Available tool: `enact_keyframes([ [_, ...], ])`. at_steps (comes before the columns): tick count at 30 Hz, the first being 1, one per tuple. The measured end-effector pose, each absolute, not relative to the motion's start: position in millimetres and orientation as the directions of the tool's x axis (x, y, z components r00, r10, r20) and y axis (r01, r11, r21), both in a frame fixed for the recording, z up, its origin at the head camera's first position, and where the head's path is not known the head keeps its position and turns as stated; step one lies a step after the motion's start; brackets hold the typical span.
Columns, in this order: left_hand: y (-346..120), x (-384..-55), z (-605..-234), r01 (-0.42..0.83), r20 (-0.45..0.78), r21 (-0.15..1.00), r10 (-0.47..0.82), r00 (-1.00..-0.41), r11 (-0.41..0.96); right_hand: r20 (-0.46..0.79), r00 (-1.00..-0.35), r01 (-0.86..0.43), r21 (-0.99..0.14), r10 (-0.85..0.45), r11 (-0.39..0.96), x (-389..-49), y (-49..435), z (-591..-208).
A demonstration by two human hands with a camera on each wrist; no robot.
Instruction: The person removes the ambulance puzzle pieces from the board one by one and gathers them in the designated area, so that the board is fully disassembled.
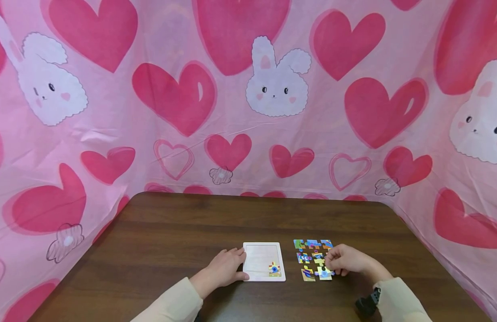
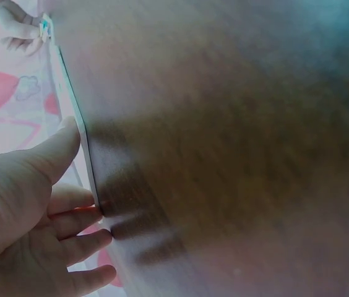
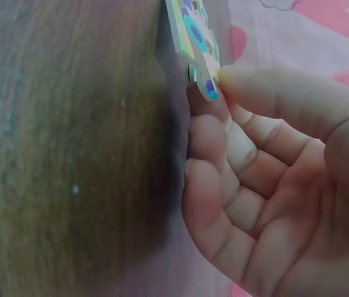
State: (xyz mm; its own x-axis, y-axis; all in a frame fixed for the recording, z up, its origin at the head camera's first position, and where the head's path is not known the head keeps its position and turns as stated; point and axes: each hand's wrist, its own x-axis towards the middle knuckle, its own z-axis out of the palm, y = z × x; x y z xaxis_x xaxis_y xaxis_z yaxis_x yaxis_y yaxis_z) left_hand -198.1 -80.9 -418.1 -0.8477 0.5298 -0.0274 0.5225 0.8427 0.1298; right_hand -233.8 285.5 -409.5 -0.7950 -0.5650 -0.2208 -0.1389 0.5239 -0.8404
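Observation:
My left hand [image 1: 226, 268] rests at the left side of a white square puzzle tray [image 1: 252, 264], thumb by the near corner and fingers along the edge. In the left wrist view the fingers [image 2: 78, 247] are mostly straight against the tray's thin side. One colourful jigsaw piece [image 1: 274, 269] lies in the tray's near right corner. To the tray's right, my right hand [image 1: 347, 259] is at the right side of loosely spaced jigsaw pieces [image 1: 308, 274]. Thumb and forefinger pinch the edge of a puzzle piece [image 3: 209, 86] there; the hand hides part of it in the head view.
Both tray and pieces lie on a dark brown wooden table [image 1: 184, 223]. A pink cloth [image 1: 228, 120] printed with hearts and rabbits surrounds the table's back and sides. A black strap device [image 1: 367, 305] is on the right wrist.

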Motion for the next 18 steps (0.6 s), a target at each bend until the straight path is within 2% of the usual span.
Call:
enact_keyframes([
  [18,-80.5,-198.3,-418.6,0.519,-0.021,0.121,0.525,-0.851,0.846,-0.227,-0.804,-0.142,-0.824,-0.550,0.548,-235.8,286.2,-411.5],
])
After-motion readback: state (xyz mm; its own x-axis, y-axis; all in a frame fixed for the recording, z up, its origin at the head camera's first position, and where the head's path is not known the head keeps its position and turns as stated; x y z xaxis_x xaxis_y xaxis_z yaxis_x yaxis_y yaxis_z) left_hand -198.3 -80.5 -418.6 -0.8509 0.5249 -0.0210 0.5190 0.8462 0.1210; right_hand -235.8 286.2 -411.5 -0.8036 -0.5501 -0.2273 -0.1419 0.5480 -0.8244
